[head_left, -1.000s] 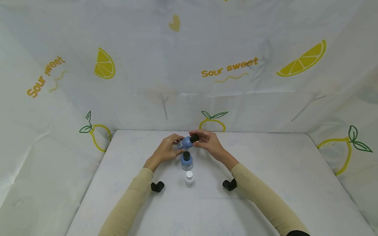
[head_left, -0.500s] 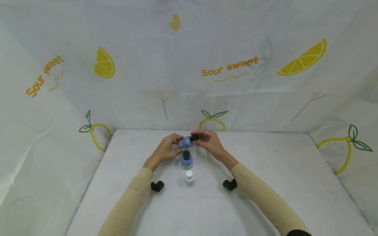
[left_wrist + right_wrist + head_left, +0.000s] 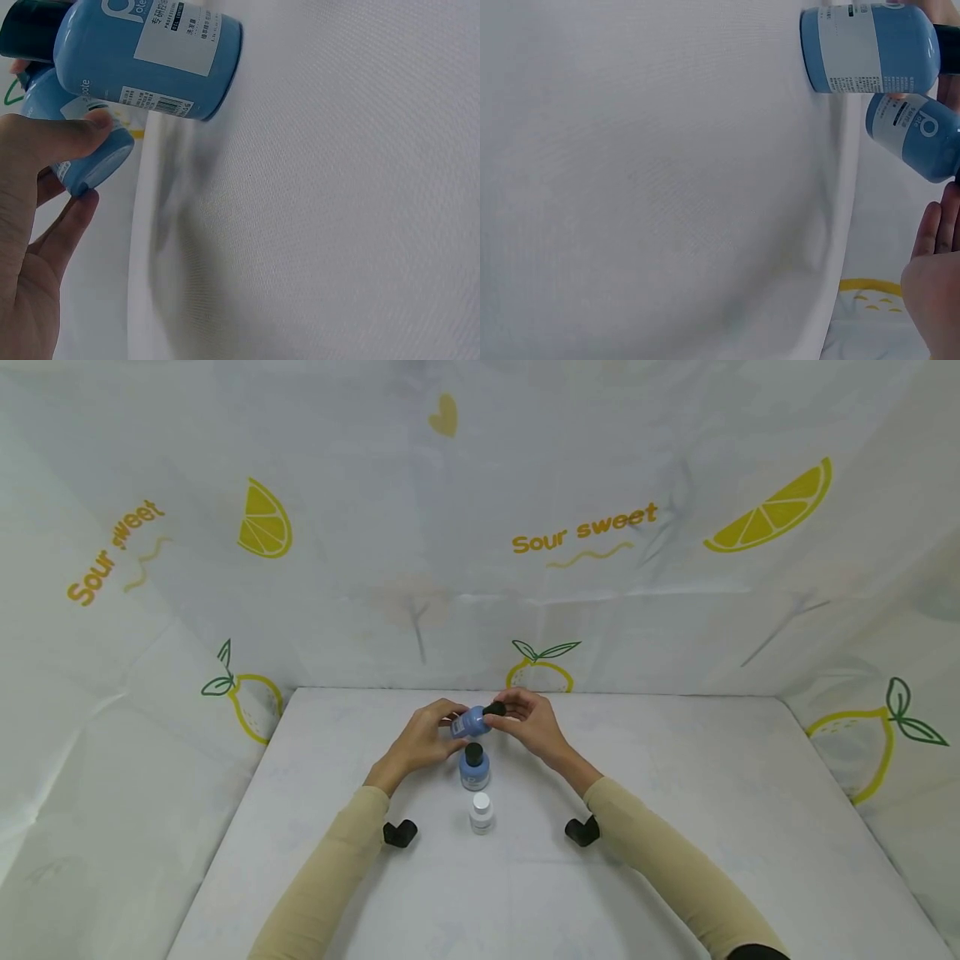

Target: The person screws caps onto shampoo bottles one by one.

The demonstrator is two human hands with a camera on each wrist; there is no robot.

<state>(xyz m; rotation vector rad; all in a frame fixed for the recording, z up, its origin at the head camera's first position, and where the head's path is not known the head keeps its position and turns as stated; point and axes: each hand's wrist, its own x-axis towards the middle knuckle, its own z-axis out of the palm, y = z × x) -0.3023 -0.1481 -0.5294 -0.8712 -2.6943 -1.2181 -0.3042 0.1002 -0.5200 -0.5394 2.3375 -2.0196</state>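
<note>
In the head view my left hand [image 3: 422, 742] holds a small blue bottle [image 3: 469, 722] by its lower end, thumb on one side and fingers on the other. The bottle is tilted, its black cap [image 3: 494, 708] pointing right. My right hand [image 3: 536, 727] has its thumb and fingers at that cap, on either side of it. Just in front stands a second blue bottle [image 3: 474, 772], upright and black-capped. The left wrist view shows this nearer bottle [image 3: 154, 56] with its white label, overlapping the held one [image 3: 105, 154]. In the right wrist view the held cap is mostly cut off.
A small white bottle [image 3: 482, 816] stands upright nearest me, in line with the blue one. The white table [image 3: 510, 902] meets a lemon-printed sheet [image 3: 360, 635] at its back edge. Black wrist mounts [image 3: 401, 834] jut inward from both forearms.
My right hand's fingers have shifted and turned slightly around the cap, with its thumb lower against it. The left hand, held bottle and standing bottles stay about where they were.
</note>
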